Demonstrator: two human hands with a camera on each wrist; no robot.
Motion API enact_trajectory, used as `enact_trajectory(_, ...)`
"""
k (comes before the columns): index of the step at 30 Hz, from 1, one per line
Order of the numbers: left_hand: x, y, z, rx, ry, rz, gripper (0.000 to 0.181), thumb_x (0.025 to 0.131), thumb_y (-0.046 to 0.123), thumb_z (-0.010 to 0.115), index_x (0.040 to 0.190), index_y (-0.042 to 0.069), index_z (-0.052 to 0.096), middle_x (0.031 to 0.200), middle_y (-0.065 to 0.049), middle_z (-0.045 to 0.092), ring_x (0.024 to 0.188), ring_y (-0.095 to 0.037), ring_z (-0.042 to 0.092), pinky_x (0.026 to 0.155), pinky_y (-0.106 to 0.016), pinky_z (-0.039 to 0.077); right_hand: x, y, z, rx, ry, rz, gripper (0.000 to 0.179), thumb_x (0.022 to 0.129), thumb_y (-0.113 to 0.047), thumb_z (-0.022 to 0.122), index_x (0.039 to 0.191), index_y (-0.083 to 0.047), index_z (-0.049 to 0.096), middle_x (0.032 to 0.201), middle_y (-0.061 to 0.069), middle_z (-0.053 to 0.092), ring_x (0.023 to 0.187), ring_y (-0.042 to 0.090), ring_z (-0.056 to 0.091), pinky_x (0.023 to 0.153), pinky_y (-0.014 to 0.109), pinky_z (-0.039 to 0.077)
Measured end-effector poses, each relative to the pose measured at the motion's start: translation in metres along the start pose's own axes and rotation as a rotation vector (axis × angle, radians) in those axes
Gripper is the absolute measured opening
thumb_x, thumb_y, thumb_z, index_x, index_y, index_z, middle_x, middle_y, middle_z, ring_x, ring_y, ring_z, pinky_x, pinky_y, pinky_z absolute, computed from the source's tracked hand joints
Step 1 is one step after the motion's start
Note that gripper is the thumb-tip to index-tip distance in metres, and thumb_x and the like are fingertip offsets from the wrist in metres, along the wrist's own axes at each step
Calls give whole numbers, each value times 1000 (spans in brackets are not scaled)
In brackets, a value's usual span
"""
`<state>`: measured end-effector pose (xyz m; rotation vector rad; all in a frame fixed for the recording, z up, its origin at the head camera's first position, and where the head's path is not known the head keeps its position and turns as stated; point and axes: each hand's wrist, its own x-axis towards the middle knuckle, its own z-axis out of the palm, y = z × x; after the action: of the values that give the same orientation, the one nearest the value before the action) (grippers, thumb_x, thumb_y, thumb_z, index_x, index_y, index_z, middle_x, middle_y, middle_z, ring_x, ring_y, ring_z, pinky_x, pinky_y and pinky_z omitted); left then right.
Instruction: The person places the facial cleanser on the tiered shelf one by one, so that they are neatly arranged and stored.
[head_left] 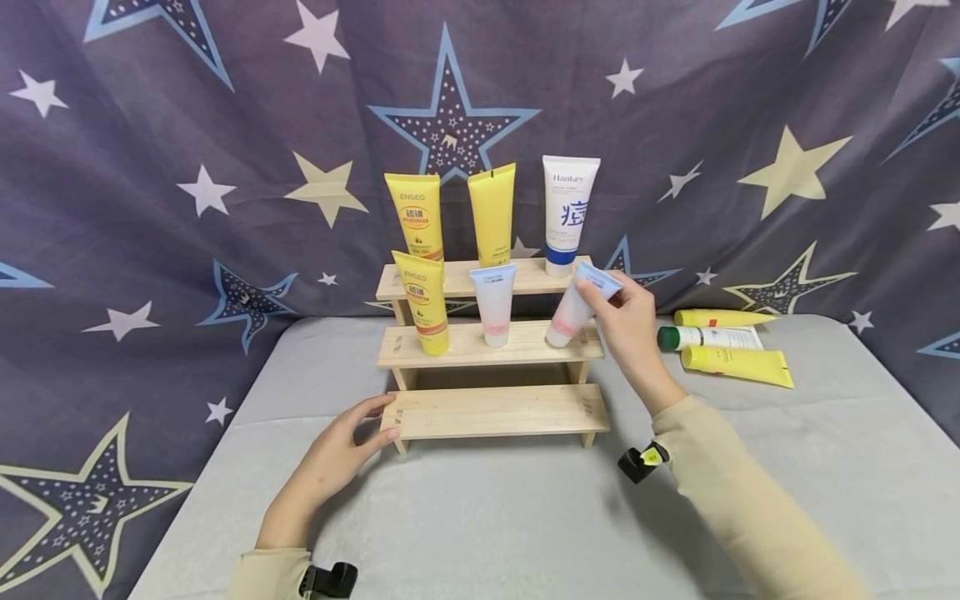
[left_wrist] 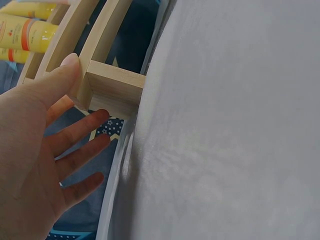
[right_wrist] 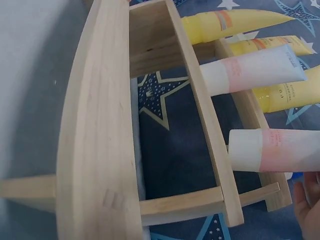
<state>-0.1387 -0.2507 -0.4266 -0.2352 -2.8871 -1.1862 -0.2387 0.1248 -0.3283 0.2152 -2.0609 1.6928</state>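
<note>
My right hand (head_left: 632,323) pinches a small white-and-pink tube (head_left: 572,315) near its pale blue crimped end. The tube leans to the right, its cap at the right part of the middle step of a three-step wooden stand (head_left: 495,412). In the right wrist view the tube (right_wrist: 290,150) is by the middle board; only some fingertips (right_wrist: 302,205) show. My left hand (head_left: 337,454) holds the left end of the lowest step between thumb and forefinger; its other fingers are spread in the left wrist view. A matching tube (head_left: 494,304) and a yellow tube (head_left: 423,302) stand on the middle step.
On the top step stand two yellow tubes (head_left: 415,212) (head_left: 492,215) and a white tube with a blue cap (head_left: 568,212). Two yellow tubes and a green-capped white tube (head_left: 720,337) lie on the grey cloth at the right. A star-patterned curtain (head_left: 255,150) hangs behind.
</note>
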Motion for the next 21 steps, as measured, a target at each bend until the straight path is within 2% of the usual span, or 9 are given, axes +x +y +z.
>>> enact_trajectory(6,0,0,0,1,-3,-3,61,93,50,63,146,22,50,139,-15,55,131,-37,47,110,-64,29,5,0,-2,-77,-56,-36,30,94,-22,70,108,5,69,95,15,67,76,10,56,66,17,47)
enact_trajectory(13,0,1,0,2,-2,1,61,93,51,63,146,22,50,139,-15,56,132,-37,47,110,-64,29,11,-4,-7,-216,-170,-102,30,96,-25,68,109,2,66,97,13,64,79,17,53,65,20,43)
enact_trajectory(17,0,1,-1,4,-1,2,61,93,51,63,146,22,49,139,-15,56,132,-38,47,110,-64,29,12,-6,-7,-232,-218,-75,34,96,-29,68,113,1,66,103,15,66,84,19,57,68,19,46)
enact_trajectory(21,0,0,-1,1,-5,-4,62,93,52,62,146,23,49,139,-15,55,132,-38,46,110,-64,29,12,-7,-6,-202,-222,-14,38,96,-28,68,119,2,65,110,18,67,91,19,59,74,19,48)
